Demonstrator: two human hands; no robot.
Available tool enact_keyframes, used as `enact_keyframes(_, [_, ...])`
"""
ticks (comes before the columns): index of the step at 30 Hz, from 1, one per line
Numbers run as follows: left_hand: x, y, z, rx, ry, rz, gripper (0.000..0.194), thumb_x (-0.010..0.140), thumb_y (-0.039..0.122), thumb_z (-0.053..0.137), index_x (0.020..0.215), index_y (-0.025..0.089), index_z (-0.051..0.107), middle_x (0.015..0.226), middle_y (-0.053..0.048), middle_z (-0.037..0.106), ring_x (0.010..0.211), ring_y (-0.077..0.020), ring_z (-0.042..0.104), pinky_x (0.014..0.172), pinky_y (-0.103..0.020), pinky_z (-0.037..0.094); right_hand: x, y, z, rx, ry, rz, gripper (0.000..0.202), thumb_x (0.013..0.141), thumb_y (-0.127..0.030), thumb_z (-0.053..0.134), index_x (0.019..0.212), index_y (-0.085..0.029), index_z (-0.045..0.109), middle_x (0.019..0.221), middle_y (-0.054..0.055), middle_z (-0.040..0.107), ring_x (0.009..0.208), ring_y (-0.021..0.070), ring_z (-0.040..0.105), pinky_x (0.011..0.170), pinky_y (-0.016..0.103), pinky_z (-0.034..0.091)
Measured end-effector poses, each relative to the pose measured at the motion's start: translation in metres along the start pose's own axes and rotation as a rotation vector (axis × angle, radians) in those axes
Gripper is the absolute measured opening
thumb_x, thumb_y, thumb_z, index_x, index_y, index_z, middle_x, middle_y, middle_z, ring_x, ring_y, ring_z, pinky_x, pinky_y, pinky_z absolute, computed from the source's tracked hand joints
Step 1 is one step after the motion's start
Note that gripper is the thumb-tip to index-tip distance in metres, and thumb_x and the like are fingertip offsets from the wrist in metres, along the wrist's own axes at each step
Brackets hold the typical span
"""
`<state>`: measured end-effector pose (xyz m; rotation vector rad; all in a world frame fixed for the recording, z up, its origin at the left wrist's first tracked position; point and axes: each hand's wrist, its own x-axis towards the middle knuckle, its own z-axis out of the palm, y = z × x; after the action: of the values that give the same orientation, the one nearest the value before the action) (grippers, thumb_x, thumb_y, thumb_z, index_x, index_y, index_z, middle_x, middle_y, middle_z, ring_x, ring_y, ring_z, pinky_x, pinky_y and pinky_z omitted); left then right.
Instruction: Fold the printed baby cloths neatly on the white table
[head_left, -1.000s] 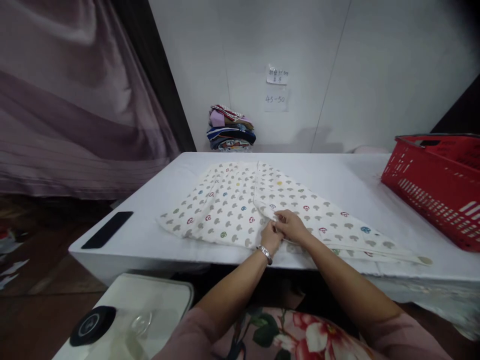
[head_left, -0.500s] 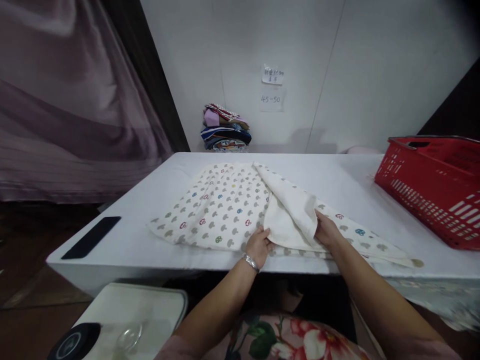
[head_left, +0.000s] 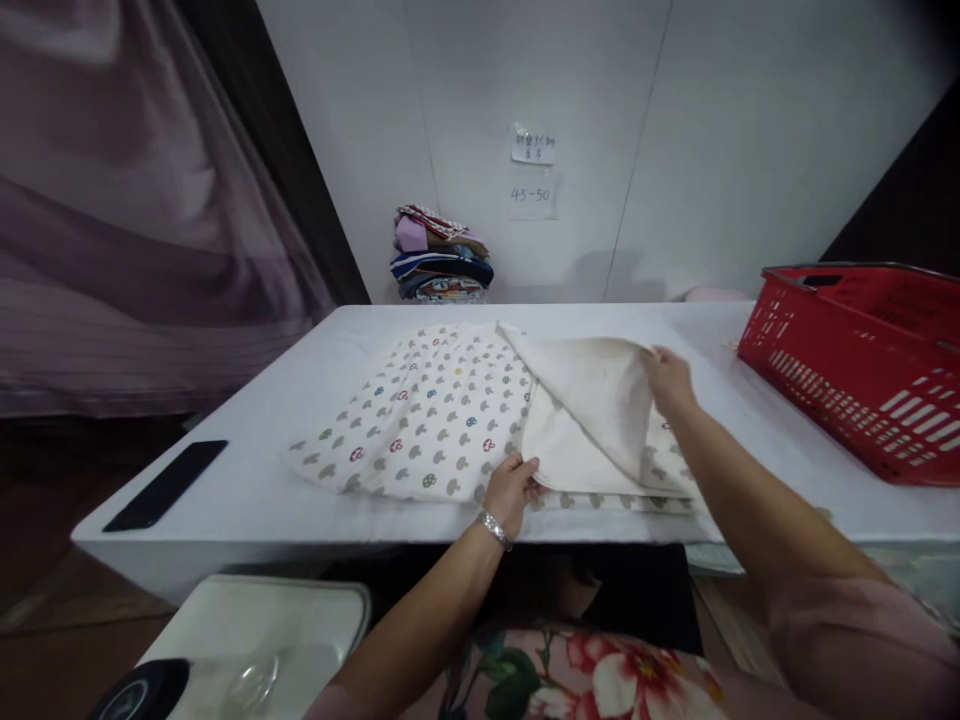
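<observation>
A white cloth (head_left: 442,430) printed with grey, red, blue and green mushrooms lies spread over the white table. Its right part is turned back, showing a plain cream underside. My left hand (head_left: 511,490), with a silver bracelet at the wrist, pinches the folded edge near the table's front. Farther right, my right hand (head_left: 671,382) holds up the edge of the cloth's upper layer, which stretches raised from the far corner. My right forearm hides part of the cloth's right end.
A red plastic basket (head_left: 847,370) stands at the table's right. Folded fabrics (head_left: 441,255) are stacked by the wall at the back. A black flat slab (head_left: 166,485) lies on the left of the table (head_left: 255,410). Below it is a white surface (head_left: 300,610) with a dark round object.
My right hand has moved up and away, lifting the cloth's upper layer from the right. My left hand stays at the front edge. The view has shifted slightly.
</observation>
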<state>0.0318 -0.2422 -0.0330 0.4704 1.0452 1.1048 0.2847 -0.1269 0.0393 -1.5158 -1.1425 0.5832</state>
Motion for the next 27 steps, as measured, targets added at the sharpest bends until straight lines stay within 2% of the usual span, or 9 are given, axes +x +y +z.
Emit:
enact_keyframes(2, [-0.001, 0.003, 0.001, -0.011, 0.000, 0.008, 0.016, 0.066, 0.021, 0.072, 0.075, 0.014, 0.061, 0.070, -0.003, 0.066, 0.059, -0.0104, 0.060, 0.055, -0.021, 0.049, 0.006, -0.033, -0.015, -0.030, 0.084, -0.189, 0.023, 0.082, -0.031, 0.050, 0.098, -0.022, 0.063, 0.101, 0.004, 0.065, 0.092, 0.0166, 0.057, 0.084, 0.030, 0.043])
enact_keyframes(3, [-0.002, 0.004, 0.002, -0.016, -0.007, 0.016, 0.017, 0.065, 0.022, 0.073, 0.075, 0.014, 0.062, 0.070, -0.003, 0.066, 0.059, -0.0103, 0.060, 0.055, -0.021, 0.050, 0.003, -0.046, -0.019, -0.092, 0.054, -0.392, 0.023, 0.083, -0.027, 0.048, 0.100, -0.022, 0.064, 0.102, 0.004, 0.065, 0.094, 0.0159, 0.056, 0.086, 0.030, 0.042])
enact_keyframes(4, [-0.004, 0.005, 0.003, -0.018, -0.020, 0.030, 0.019, 0.064, 0.023, 0.074, 0.076, 0.014, 0.062, 0.071, -0.003, 0.066, 0.060, -0.0104, 0.060, 0.055, -0.022, 0.050, -0.005, -0.055, -0.021, -0.152, 0.011, -0.558, 0.023, 0.083, -0.024, 0.049, 0.099, -0.024, 0.064, 0.101, 0.004, 0.066, 0.094, 0.0159, 0.057, 0.086, 0.030, 0.043])
enact_keyframes(6, [-0.007, 0.007, 0.006, -0.005, -0.052, 0.073, 0.023, 0.062, 0.026, 0.076, 0.076, 0.014, 0.063, 0.071, -0.002, 0.065, 0.060, -0.0106, 0.060, 0.056, -0.022, 0.051, -0.032, -0.060, -0.015, -0.268, -0.210, -0.750, 0.023, 0.081, -0.022, 0.051, 0.098, -0.024, 0.066, 0.094, 0.004, 0.067, 0.088, 0.0168, 0.059, 0.081, 0.030, 0.045])
enact_keyframes(8, [-0.011, 0.007, 0.009, 0.024, -0.073, 0.114, 0.026, 0.060, 0.029, 0.077, 0.075, 0.013, 0.063, 0.069, -0.001, 0.064, 0.059, -0.0103, 0.059, 0.055, -0.022, 0.052, -0.068, -0.047, -0.001, -0.393, -0.499, -0.755, 0.023, 0.081, -0.023, 0.054, 0.100, -0.020, 0.066, 0.094, 0.006, 0.068, 0.084, 0.0190, 0.061, 0.075, 0.032, 0.046])
enact_keyframes(12, [-0.016, 0.004, 0.010, 0.077, -0.089, 0.129, 0.028, 0.060, 0.032, 0.077, 0.074, 0.013, 0.063, 0.069, -0.002, 0.064, 0.058, -0.0115, 0.061, 0.055, -0.024, 0.053, -0.132, -0.005, 0.029, -0.505, -0.825, -0.583, 0.022, 0.083, -0.022, 0.049, 0.096, -0.021, 0.067, 0.088, 0.003, 0.069, 0.078, 0.0164, 0.061, 0.067, 0.025, 0.044])
enact_keyframes(14, [-0.016, 0.001, 0.007, 0.086, -0.086, 0.117, 0.027, 0.061, 0.032, 0.077, 0.074, 0.013, 0.062, 0.071, -0.003, 0.065, 0.060, -0.0127, 0.062, 0.056, -0.025, 0.053, -0.148, 0.007, 0.037, -0.461, -0.829, -0.496, 0.022, 0.086, -0.024, 0.047, 0.095, -0.022, 0.066, 0.085, 0.002, 0.068, 0.076, 0.0153, 0.060, 0.066, 0.024, 0.042])
enact_keyframes(18, [-0.015, -0.004, 0.002, 0.088, -0.078, 0.104, 0.026, 0.063, 0.030, 0.076, 0.076, 0.013, 0.062, 0.072, -0.004, 0.065, 0.060, -0.0129, 0.062, 0.057, -0.026, 0.054, -0.159, 0.013, 0.038, -0.426, -0.679, -0.426, 0.024, 0.088, -0.034, 0.044, 0.094, -0.023, 0.064, 0.077, 0.002, 0.066, 0.070, 0.0156, 0.058, 0.064, 0.025, 0.041])
enact_keyframes(27, [-0.020, -0.005, 0.007, 0.179, -0.122, 0.138, 0.017, 0.065, 0.024, 0.071, 0.077, 0.014, 0.065, 0.068, 0.000, 0.063, 0.056, -0.0111, 0.060, 0.056, -0.024, 0.053, -0.174, 0.015, 0.039, -0.538, -0.529, -0.559, 0.026, 0.092, -0.031, 0.040, 0.098, -0.021, 0.063, 0.082, 0.006, 0.063, 0.077, 0.0183, 0.058, 0.066, 0.027, 0.040])
